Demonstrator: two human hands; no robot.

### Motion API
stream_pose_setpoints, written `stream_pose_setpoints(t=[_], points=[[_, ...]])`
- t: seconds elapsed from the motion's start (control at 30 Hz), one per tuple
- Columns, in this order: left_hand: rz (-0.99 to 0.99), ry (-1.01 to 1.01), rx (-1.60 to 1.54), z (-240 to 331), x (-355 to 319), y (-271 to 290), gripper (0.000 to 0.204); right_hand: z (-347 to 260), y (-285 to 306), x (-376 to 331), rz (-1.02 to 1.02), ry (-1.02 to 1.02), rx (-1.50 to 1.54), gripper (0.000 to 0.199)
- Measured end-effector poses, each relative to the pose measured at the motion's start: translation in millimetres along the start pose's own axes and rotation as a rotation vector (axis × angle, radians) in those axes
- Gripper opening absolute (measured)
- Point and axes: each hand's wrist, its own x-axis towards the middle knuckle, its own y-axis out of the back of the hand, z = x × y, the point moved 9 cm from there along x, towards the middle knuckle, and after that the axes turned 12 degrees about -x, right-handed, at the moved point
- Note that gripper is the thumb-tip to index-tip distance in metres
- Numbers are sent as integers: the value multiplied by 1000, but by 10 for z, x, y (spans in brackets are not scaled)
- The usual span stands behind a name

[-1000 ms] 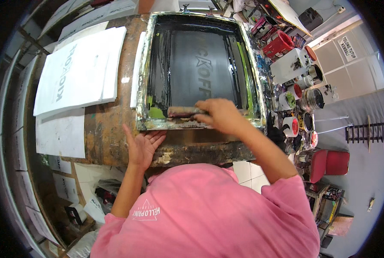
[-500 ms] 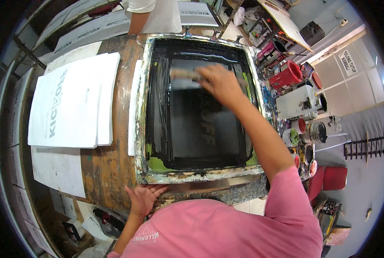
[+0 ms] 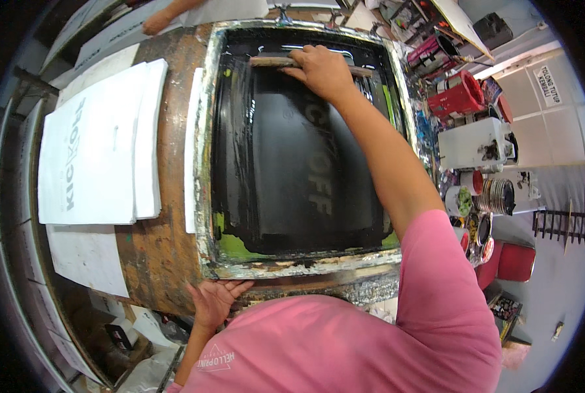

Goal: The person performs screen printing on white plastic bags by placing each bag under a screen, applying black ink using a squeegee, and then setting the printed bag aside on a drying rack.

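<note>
Since the earlier frames, the squeegee (image 3: 309,63) has travelled from the near edge of the screen frame (image 3: 204,196) to its far edge, and the right arm is now reaching at full stretch across the mesh. The right hand (image 3: 322,71) is gripping the squeegee's wooden handle, fingers curled over it — the blade is lying across the top of the dark, ink-covered mesh (image 3: 292,170). The left hand (image 3: 214,300) is pressing flat against the near rail of the frame, fingers spread, holding nothing. Lettering is showing faintly through the middle of the mesh, and green residue is sitting at the near corners.

Judgement: one full pass over the stencil is looking complete — ink is covering the whole open area. Whether another pass is needed cannot be told. The frame is not yet lifted, so the sheet beneath is staying hidden. A stack of printed white sheets (image 3: 99,144) is lying on the table (image 3: 161,262) to the left, well apart from the frame.
</note>
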Motion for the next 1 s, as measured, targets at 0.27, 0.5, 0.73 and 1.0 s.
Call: stream_pose_setpoints(t=[0.27, 0.5, 0.73, 1.0], points=[[-77, -36, -145, -7, -12, 50, 115, -700, 792, -1219, -64, 1, 175, 34], [-133, -19, -128, 9, 11, -79, 116, -1247, 1574, -2180, -188, -21, 292, 43], [-170, -17, -89, 9, 12, -152, 116, -1420, 1797, -2472, -343, -46, 298, 37], [-230, -60, -147, 38, -34, -253, 114, -1503, 2173, -2555, -155, -50, 127, 36]])
